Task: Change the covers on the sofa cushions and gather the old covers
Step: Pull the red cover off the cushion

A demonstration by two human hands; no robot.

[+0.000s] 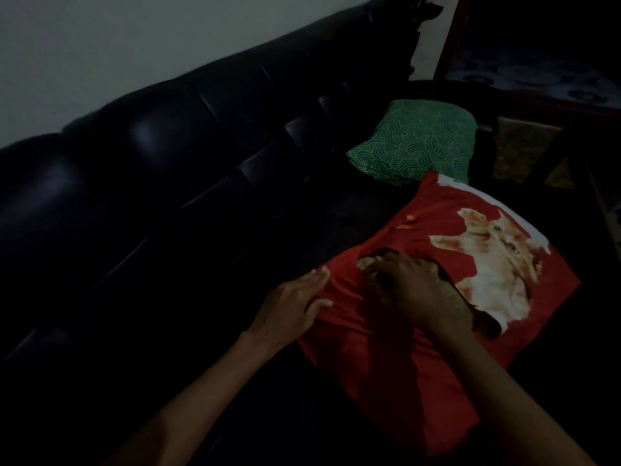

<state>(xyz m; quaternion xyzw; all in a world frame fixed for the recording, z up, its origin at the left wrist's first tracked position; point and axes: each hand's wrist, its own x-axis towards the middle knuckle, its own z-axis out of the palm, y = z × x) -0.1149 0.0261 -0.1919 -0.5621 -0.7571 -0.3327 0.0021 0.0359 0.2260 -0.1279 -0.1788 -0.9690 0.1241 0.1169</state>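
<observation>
The step in hand looks like work at the opening of the red cover (379, 361), which lies on the sofa (174, 169) seat toward its front edge; whether the cover is going on or coming off cannot be told from this one view, though the gap under the right hand shows a darker patterned cushion (366, 262) inside, so the cushion sits within the cover at present. The red cover bears a cat print on the side toward the seat's front edge, and its cloth is wrinkled around the opening.

The right hand (410, 287) lies over the opening with fingers curled down into it; they seem to grip the cover's edge or the cushion beneath, but the dim light hides which, so the hold itself is uncertain. The left hand (295, 311) rests on the cover's edge nearer the sofa back; its fingers are nearly straight and together, the thumb lying along the cloth, pressing flat rather than pinching.

A green cushion (416, 142) sits farther along the seat, just beyond the red cover's far corner and touching or nearly touching it; no loose old covers show anywhere in view.

The next move, as I judge it, calls for the left hand to pin the cloth firmly while the right draws the opening across the cushion; the cloth is soft and bunches easily, so a steady pull along the opening's line would serve better than a tug at one spot.
</observation>
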